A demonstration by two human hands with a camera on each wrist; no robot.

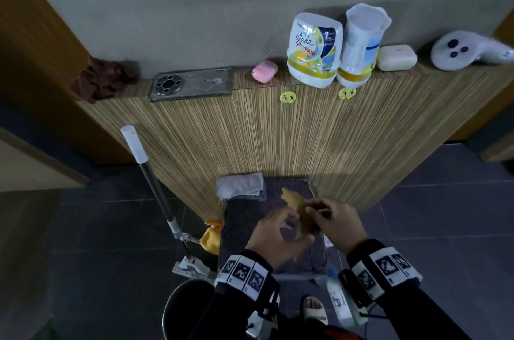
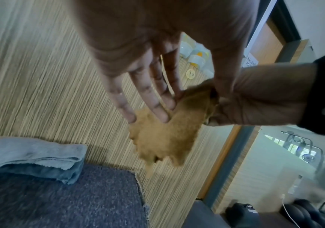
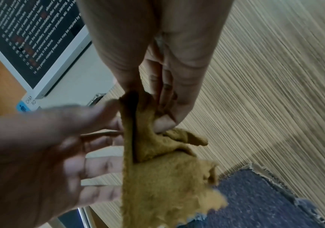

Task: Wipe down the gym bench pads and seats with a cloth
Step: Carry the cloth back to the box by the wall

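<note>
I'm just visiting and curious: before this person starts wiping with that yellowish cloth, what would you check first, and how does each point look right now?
1. Cloth held: ok. The right hand pinches the tan cloth at its top edge.
2. Cloth spread out for wiping: not ok. It hangs creased and folded, with a ragged lower edge.
3. Left hand ready: ok. The left hand is open, straight fingers against the cloth.
4. Pad free of clutter: not ok. A folded grey towel lies on the far end of the dark blue pad.
5. Cloth damp: cannot tell.
6. Cloth touching the pad: not ok; it hangs above it.
</note>
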